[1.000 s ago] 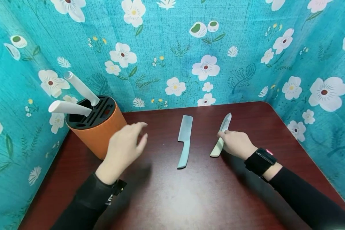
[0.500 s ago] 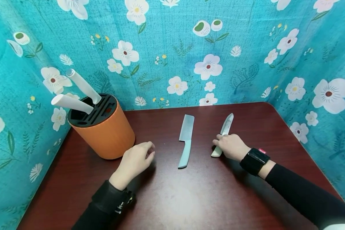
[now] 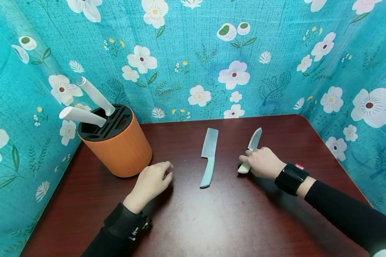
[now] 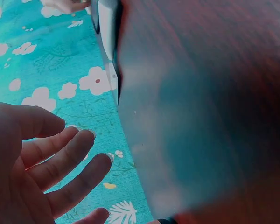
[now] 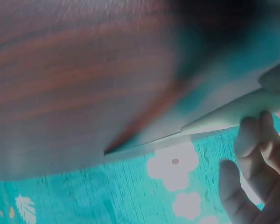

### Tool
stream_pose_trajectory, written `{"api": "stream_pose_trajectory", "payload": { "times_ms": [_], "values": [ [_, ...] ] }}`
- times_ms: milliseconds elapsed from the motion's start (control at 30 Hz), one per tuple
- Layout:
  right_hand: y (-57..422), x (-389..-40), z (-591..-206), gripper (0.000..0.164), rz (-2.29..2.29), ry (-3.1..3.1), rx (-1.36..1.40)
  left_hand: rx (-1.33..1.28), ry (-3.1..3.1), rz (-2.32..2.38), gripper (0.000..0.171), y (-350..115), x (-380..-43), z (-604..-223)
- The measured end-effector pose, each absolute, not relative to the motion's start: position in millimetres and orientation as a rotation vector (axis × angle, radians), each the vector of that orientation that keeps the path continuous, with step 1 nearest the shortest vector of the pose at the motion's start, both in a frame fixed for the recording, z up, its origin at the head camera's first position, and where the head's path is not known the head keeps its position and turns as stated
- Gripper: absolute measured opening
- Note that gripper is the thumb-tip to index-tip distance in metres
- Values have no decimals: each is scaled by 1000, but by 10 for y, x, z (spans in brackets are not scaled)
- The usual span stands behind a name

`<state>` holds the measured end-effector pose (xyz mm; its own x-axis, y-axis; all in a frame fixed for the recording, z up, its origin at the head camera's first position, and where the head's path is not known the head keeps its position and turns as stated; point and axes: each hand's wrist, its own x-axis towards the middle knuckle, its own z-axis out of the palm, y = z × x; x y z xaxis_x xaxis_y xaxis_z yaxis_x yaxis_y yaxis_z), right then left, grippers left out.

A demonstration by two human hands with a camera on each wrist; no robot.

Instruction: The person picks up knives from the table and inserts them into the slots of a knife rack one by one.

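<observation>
My right hand point(image 3: 263, 162) grips the pale green handle of a small kitchen knife point(image 3: 255, 139) at the right of the table; its blade points away toward the curtain. In the right wrist view, the thumb and fingers pinch that knife handle point(image 5: 219, 114) from both sides. A light blue cleaver point(image 3: 208, 157) lies flat at mid-table, between my hands. To its left, my left hand point(image 3: 150, 184) rests low over the table with loosely bent fingers and nothing in them. Beside that hand stands an orange knife block point(image 3: 120, 153), tilted in view.
Two white-handled knives point(image 3: 94, 95) stick out of the block's black slotted top point(image 3: 106, 130). A turquoise floral curtain point(image 3: 180, 71) hangs behind and along both sides of the dark red-brown table point(image 3: 180, 221).
My left hand came down toward the table, in front of the block. My right hand stayed at the knife, and its fingers have shifted on the handle.
</observation>
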<state>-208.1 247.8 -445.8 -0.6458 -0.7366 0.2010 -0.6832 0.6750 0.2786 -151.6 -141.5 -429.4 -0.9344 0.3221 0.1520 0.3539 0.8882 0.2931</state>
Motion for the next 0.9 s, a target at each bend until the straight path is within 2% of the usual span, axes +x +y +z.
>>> {"api": "stream_pose_trajectory", "payload": {
  "times_ms": [167,333,500,633,733,900],
  "values": [
    [2503,-2114,-4242,27,-230,-2499,1103,-554,-2934,-483,16,-1480,-1519,-4293],
    [2499,-2116,-3849,18,-142,-2405,1022,-580,-2904,-470,18,-1552,-1603,-4172],
    [2444,-2028,-3376,12,176,-2541,893,-625,-2850,-492,17,-1531,-1670,-3955],
    [2332,-1925,-3060,17,579,-2744,759,-679,-2773,-543,16,-1408,-1705,-3773],
    [2202,-1872,-2969,22,824,-2781,794,-714,-2686,-601,16,-1288,-1695,-3639],
    [1935,-1759,-2979,19,1069,-2740,976,-793,-2508,-762,24,-1076,-1616,-3428]
  ]
}}
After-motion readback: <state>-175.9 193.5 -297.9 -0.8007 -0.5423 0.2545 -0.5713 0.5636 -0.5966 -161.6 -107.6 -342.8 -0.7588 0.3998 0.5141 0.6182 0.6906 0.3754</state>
